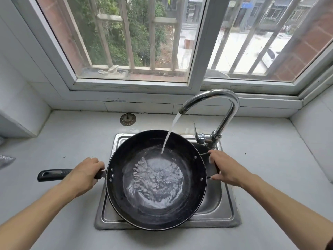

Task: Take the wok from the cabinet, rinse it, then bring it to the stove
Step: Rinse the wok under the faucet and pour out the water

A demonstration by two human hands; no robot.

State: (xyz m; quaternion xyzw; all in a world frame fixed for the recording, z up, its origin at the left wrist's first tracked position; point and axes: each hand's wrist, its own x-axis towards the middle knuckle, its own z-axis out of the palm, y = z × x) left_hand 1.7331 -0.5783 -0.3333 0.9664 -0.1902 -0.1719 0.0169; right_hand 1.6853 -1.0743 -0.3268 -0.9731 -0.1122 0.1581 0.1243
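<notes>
A large black wok sits over the steel sink, covering most of the basin. Water runs from the chrome tap into the wok and pools at its bottom. My left hand is shut on the wok's long black handle, close to the rim. My right hand grips the small loop handle on the wok's right side. The wok is held roughly level.
A round metal sink strainer lies on the grey counter behind the sink. The tap lever stands just right of the wok's rim. A barred window fills the wall behind. A grey cloth edge shows at far left.
</notes>
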